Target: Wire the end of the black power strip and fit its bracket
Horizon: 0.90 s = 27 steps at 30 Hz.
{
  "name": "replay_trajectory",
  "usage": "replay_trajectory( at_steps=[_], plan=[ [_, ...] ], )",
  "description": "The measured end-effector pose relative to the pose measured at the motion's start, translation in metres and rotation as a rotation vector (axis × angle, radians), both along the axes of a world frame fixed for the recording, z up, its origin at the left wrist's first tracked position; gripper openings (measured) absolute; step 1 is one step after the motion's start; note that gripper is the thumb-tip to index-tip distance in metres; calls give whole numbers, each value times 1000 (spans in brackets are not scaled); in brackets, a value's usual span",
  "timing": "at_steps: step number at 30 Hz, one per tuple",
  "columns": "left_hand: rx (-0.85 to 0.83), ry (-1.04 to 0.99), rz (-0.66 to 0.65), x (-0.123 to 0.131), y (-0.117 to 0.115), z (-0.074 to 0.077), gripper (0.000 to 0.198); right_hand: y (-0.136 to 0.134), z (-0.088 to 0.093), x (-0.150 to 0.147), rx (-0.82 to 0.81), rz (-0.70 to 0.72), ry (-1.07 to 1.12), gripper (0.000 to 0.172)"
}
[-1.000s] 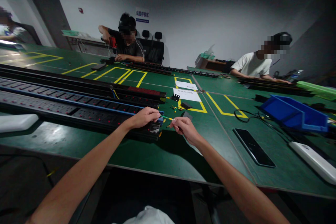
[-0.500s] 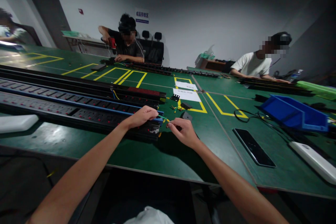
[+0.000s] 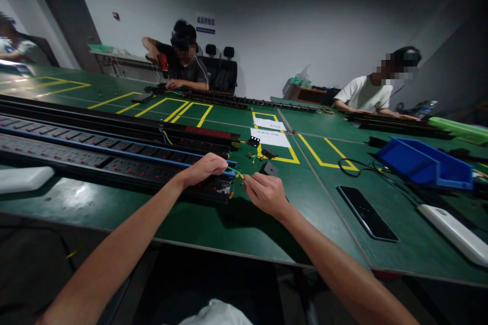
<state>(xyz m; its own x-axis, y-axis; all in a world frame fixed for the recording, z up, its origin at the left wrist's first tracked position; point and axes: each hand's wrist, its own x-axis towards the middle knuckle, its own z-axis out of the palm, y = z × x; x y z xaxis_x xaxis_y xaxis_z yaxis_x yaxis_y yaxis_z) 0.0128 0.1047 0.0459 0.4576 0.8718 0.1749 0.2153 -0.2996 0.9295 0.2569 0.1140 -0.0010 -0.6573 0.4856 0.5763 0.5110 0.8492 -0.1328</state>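
A short green-and-yellow wire (image 3: 235, 169) stretches between my two hands, above the right end of the long black socket strips (image 3: 145, 172). My left hand (image 3: 209, 167) is closed on the wire's left part, resting over the strip end. With thumb and forefinger, my right hand (image 3: 265, 192) pinches the wire's right end, just off the strip. Its very tip is hidden by my fingers. Behind my right hand sits a small black block (image 3: 269, 168). Another green-yellow wire (image 3: 258, 159) and a black clip-like part (image 3: 254, 141) lie farther back.
A phone (image 3: 366, 212), a white power bank (image 3: 453, 233) and a blue bin (image 3: 425, 163) with black cables are on the right. Paper sheets (image 3: 270, 137) lie beyond my hands. Across the green table (image 3: 213, 231), a co-worker (image 3: 183, 63) holds a red drill; another person (image 3: 368, 91) sits right.
My right hand has turned slightly, its knuckles now more on top, and its fingers have closed further around the wire's end. My left hand stays nearly in place.
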Motion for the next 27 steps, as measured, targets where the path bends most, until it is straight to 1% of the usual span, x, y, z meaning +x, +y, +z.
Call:
replay_trajectory(
  at_steps=[4,7,11,15,17,21,27],
  plan=[
    [-14,-32,-2,0,2,-4,43,-1,0,-2,-44,5,56,28],
    [-13,-22,12,0,3,-6,43,-1,-2,-3,-136,42,156,23],
    [-4,33,17,0,3,-7,42,0,1,-5,-355,99,288,30],
    [11,94,15,3,0,-1,43,2,5,-7,-693,118,413,33],
    [13,121,-3,4,-2,2,43,3,6,-8,-828,134,450,36],
    [-2,139,-44,5,-2,3,42,5,6,-9,-959,168,484,39],
    [-38,87,-34,4,-1,0,38,6,7,-8,-1096,212,470,37]
  ],
)
